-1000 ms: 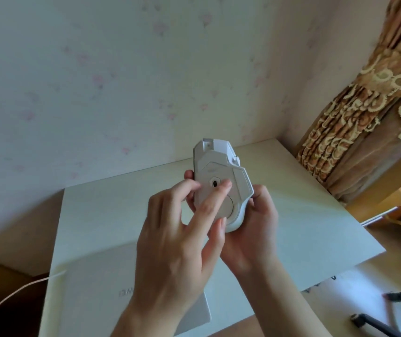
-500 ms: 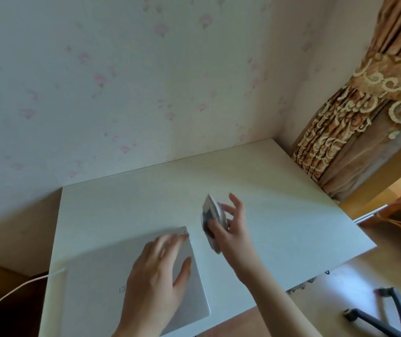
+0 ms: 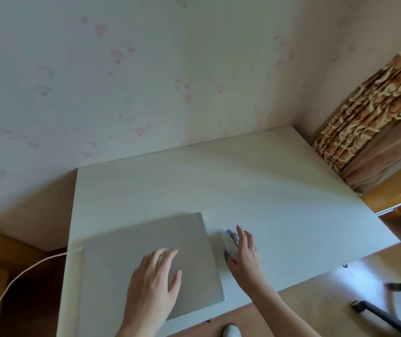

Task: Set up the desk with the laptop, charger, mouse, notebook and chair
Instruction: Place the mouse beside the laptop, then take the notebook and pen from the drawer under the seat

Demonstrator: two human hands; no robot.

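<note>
1 laptop shut, L hand flat/open atop; R hand cupping 1 mouse.

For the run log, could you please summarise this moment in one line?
right hand: on white computer mouse | left hand: flat on closed silver laptop

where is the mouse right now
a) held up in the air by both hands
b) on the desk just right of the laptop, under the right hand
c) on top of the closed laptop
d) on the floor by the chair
b: the mouse sits on the desk beside the closed laptop, covered by the right hand.
</note>
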